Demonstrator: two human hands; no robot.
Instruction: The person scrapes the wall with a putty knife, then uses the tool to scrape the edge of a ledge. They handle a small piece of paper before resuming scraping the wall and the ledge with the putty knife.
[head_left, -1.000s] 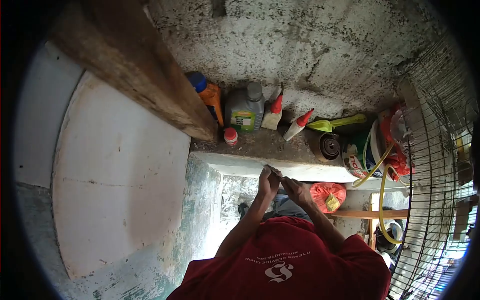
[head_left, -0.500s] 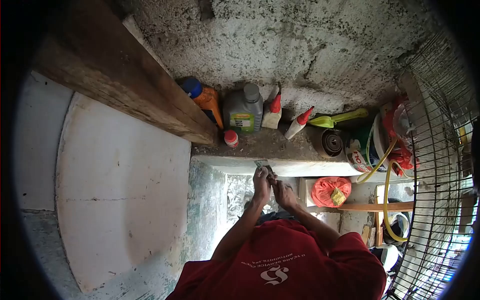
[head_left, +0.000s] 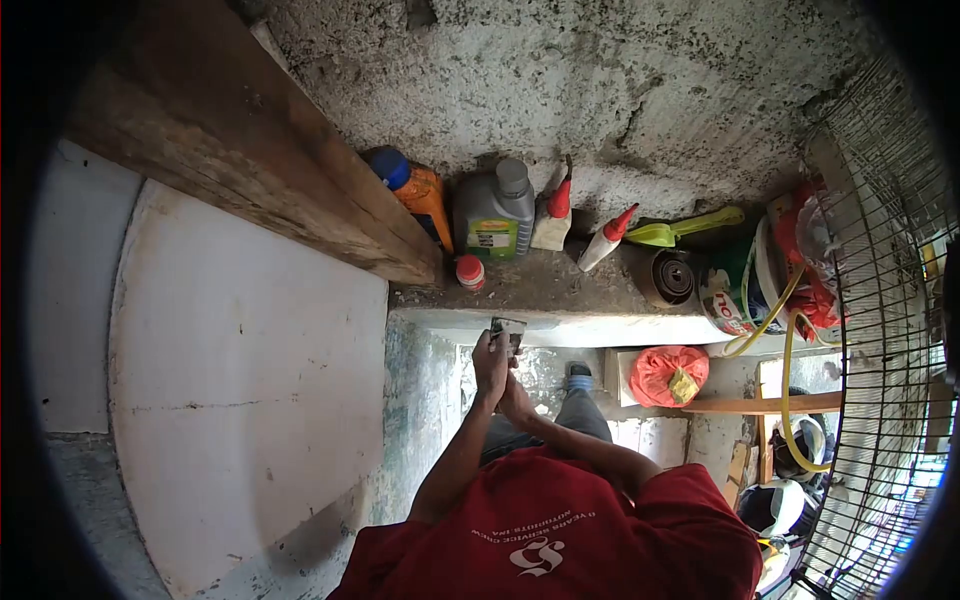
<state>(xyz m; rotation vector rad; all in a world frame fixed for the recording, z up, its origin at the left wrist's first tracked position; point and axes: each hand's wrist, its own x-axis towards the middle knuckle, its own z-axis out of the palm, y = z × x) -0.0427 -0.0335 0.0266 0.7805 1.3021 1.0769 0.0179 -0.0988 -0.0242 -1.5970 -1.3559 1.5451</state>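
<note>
A small flat piece [head_left: 513, 328], dark with a pale smeared edge, sticks up from my left hand [head_left: 490, 368]. The fingers of that hand are closed on it, just below the front edge of the concrete ledge [head_left: 560, 290]. My right hand [head_left: 516, 403] is close beneath, against the left wrist and the lower end of the piece. Its fingers are curled and partly hidden, so I cannot tell whether it grips anything.
On the ledge stand a grey bottle [head_left: 494, 212], an orange bottle [head_left: 424, 200], a small red-capped bottle [head_left: 470, 272], two red-tipped glue bottles, a rolled strip [head_left: 672, 278] and a green scoop [head_left: 690, 227]. A wooden beam [head_left: 250, 150] slants at left; wire mesh [head_left: 890, 330] stands right.
Both hands have moved left, with the right hand dropping lower beside the left wrist. The flat piece shows more of its face. A leg and foot have come into view below.
</note>
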